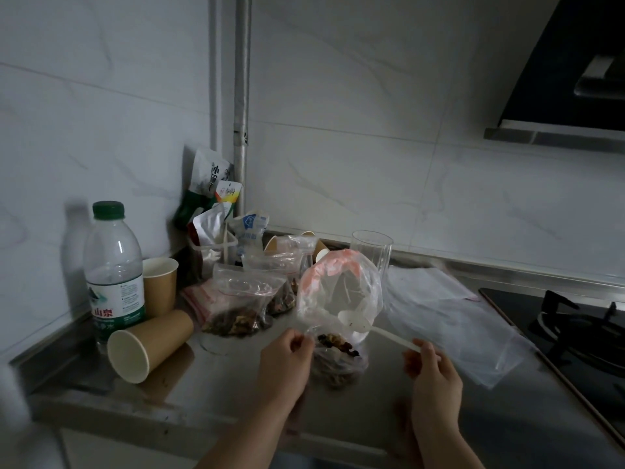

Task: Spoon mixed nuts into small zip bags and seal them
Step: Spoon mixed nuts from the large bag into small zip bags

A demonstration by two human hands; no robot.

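Observation:
A clear zip bag [338, 292] with a red strip along its mouth stands open on the steel counter [220, 377], with mixed nuts [334, 343] at its bottom. My left hand [287, 360] pinches the bag's left side low down. My right hand [429, 367] holds the handle of a white plastic spoon [355, 321]; the spoon's bowl is inside the bag, above the nuts, and looks empty. Behind and to the left, two filled zip bags [236, 309] of nuts stand on the counter.
A water bottle [113, 275], an upright paper cup [160, 286] and a tipped paper cup [148, 346] are at the left. Snack packets [209, 194] lean in the corner. A glass [372, 248] stands behind the bag. Flat empty bags [449, 319] lie right, beside a gas hob [575, 333].

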